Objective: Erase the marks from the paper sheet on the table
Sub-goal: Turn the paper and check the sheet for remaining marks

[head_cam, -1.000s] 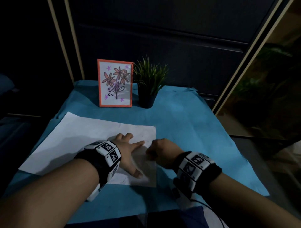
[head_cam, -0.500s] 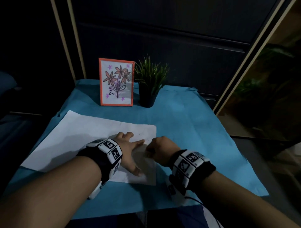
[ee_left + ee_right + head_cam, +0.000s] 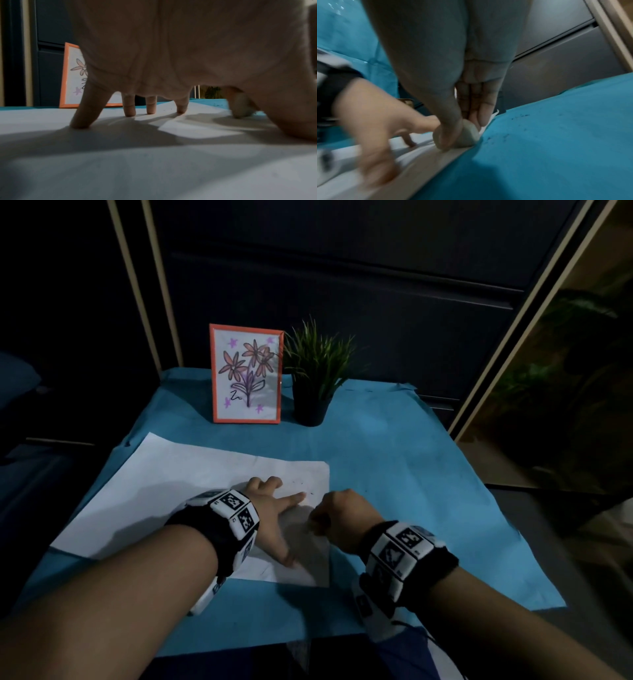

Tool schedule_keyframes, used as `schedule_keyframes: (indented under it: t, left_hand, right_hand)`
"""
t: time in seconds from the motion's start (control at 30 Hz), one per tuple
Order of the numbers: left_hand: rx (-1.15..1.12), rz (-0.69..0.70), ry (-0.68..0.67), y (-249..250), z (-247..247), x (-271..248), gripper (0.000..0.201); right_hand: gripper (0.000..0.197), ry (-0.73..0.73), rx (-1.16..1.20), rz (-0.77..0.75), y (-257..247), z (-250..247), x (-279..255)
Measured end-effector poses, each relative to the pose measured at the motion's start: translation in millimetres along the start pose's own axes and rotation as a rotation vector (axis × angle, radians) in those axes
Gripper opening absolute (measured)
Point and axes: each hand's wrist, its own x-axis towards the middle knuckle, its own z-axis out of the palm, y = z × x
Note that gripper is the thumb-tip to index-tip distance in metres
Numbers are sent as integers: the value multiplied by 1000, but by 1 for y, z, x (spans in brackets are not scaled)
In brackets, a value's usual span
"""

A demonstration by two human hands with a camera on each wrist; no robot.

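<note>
Pressing flat, left hand (image 3: 270,515) spreads straight fingers on the paper sheet (image 3: 164,494) lying on blue table cover (image 3: 394,474). Right hand (image 3: 342,518) pinches pale eraser (image 3: 464,136) against the sheet's right edge; dark crumbs (image 3: 520,116) beside it.

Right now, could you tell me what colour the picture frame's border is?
Orange, around the flower drawing's picture frame; clearest in the head view.

A white paper sheet (image 3: 178,494) lies flat on the blue-covered table, a pale rounded eraser (image 3: 467,136) pressed near its right edge.
</note>
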Motion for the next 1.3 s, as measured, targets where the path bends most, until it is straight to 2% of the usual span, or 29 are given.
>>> schedule_keyframes:
  t: [0.1, 0.2, 0.33, 0.43, 0.63, 0.8, 0.97, 1.07, 1.1, 1.2, 1.3]
  left_hand:
    - [-2, 1, 13, 1, 1, 0, 119]
    - [-2, 11, 12, -1, 2, 0, 118]
    - [0, 28, -19, -7, 5, 1, 128]
    - [-6, 25, -20, -10, 9, 3, 131]
    - [-6, 21, -37, -9, 9, 4, 132]
    - [19, 16, -38, -8, 7, 4, 130]
    - [10, 20, -33, -7, 8, 3, 129]
    - [10, 17, -36, -8, 8, 2, 130]
    - [12, 19, -30, -8, 8, 2, 130]
    - [16, 26, -5, -9, 8, 1, 129]
    - [4, 28, -10, -9, 8, 1, 130]
  right_hand:
    - [22, -70, -61, -75, 2, 3, -15]
    - [20, -97, -1, -41, 3, -5, -14]
    - [18, 57, 30, -23, -7, -7, 5]
    - [22, -6, -85, -89, -13, 0, 4]
    - [22, -167, -81, -151, -2, 7, -15]
    - [19, -5, -37, -136, -6, -9, 5]
    - [20, -108, -117, -219, 1, 9, -12]
    - [20, -197, -120, -251, 2, -1, -20]
    - [20, -195, -82, -218, 0, -6, -18]
    - [17, -55, -41, -167, -10, -11, -5]
    - [20, -96, -101, -233, -17, -1, -4]
